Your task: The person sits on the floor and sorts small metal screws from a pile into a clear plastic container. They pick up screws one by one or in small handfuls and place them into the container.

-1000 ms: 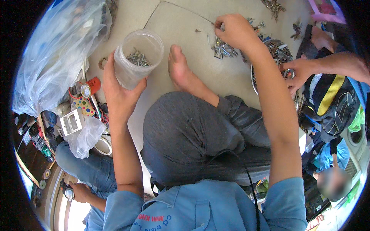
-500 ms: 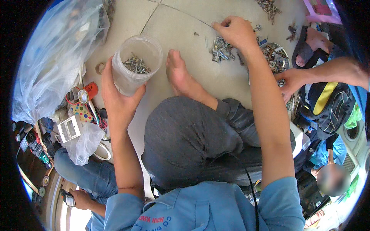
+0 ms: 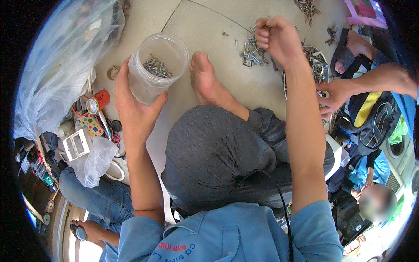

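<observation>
My left hand [image 3: 135,94] is wrapped round a clear plastic jar [image 3: 150,89], tilted so that its mouth shows. Loose screws [image 3: 158,67] lie inside the jar. Out to the far right, my right hand [image 3: 281,41] hovers over the floor with its fingers curled in toward the palm. Whatever is in those fingers, if anything, is hidden. Just beside and under that hand a scattered pile of silver screws [image 3: 251,54] rests on the tiles. Right of my forearm stands a round metal bowl [image 3: 326,62] of mixed hardware, partly covered by my arm.
A co-worker's hand [image 3: 334,94] reaches into the bowl from the right. More screws [image 3: 307,8] lie farther off. My bare foot [image 3: 204,76] is between jar and pile. Plastic sheeting [image 3: 65,65], an orange can [image 3: 101,99] and a white frame [image 3: 77,145] crowd the left.
My right hand has shifted slightly right and turned, its fingers now curled toward the palm. The jar has moved a little up and right in the picture. The co-worker's hand has moved slightly at the bowl.
</observation>
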The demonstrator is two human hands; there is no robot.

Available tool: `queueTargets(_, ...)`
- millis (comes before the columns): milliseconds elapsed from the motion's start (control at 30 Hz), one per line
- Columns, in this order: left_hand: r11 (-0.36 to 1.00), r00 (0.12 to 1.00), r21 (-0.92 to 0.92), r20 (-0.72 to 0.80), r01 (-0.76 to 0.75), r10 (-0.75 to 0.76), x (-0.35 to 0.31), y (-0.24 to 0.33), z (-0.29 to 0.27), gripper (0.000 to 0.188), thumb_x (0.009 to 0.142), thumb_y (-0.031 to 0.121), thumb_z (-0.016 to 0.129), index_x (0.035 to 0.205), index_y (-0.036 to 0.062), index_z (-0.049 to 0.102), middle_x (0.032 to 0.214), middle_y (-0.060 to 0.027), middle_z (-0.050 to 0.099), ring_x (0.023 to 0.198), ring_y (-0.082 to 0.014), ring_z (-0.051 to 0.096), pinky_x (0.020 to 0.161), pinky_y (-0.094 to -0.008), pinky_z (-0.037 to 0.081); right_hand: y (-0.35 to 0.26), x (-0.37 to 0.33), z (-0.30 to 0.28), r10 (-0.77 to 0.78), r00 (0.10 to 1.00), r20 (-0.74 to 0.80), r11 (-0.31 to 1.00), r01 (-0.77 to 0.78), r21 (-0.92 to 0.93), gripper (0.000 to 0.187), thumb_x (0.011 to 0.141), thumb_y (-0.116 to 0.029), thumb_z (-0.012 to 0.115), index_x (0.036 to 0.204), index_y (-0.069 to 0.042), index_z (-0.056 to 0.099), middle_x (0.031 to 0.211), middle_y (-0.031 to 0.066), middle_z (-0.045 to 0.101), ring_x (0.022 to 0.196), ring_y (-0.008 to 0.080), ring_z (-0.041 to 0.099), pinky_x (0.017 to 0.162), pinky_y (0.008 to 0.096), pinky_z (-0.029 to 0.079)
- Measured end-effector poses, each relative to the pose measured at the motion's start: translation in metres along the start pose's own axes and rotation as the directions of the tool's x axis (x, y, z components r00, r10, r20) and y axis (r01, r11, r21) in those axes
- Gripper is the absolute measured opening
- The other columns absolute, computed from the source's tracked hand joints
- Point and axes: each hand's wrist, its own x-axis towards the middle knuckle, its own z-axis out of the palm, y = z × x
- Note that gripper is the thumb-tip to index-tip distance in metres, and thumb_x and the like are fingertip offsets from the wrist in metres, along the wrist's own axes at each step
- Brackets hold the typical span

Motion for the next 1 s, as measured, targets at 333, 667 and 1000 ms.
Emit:
queueTargets(333,0.999,1.000,0.036,0.006,-0.024,0.024,-0.007,-0.010,-0.003,0.098,0.067,0.021,0.090,0.150,-0.0022,0.044,0.145,-0.0225,0.056,0.136,-0.0359,0.054,0.116,-0.0449,0.041,-0.018,-0.002,0.069,-0.176,0.982,-0.065,0.521,0.037,-0.853,0.045,0.080,-0.039,0.073,0.096,0.003,0.077,0.095,0.0254,0.074,0.093,0.0402,0.073,0.080,0.0510,0.058)
queueTargets(667,0.990,0.999,-0.141,0.054,0.003,0.005,-0.008,0.019,-0.007,0.096,0.060,0.009,0.084,0.147,0.0052,0.045,0.139,-0.0245,0.053,0.133,-0.0444,0.051,0.112,-0.0465,0.044,-0.106,-0.086,0.141,-0.473,0.830,0.295,0.549,0.539,-0.638,0.017,0.089,-0.004,0.065,0.103,0.004,0.072,0.093,0.0151,0.075,0.084,0.0183,0.071,0.072,0.0357,0.056)
queueTargets(1000,1.000,0.999,0.008,0.022,-0.028,0.028,-0.037,0.007,-0.050,0.098,0.065,0.016,0.088,0.150,-0.0006,0.043,0.140,-0.0234,0.057,0.132,-0.0388,0.056,0.113,-0.0452,0.042,-0.079,-0.117,0.068,-0.378,0.914,-0.144,0.888,0.314,-0.337,0.029,0.089,-0.017,0.071,0.110,0.001,0.074,0.107,0.0179,0.077,0.093,0.0309,0.076,0.083,0.0389,0.059)
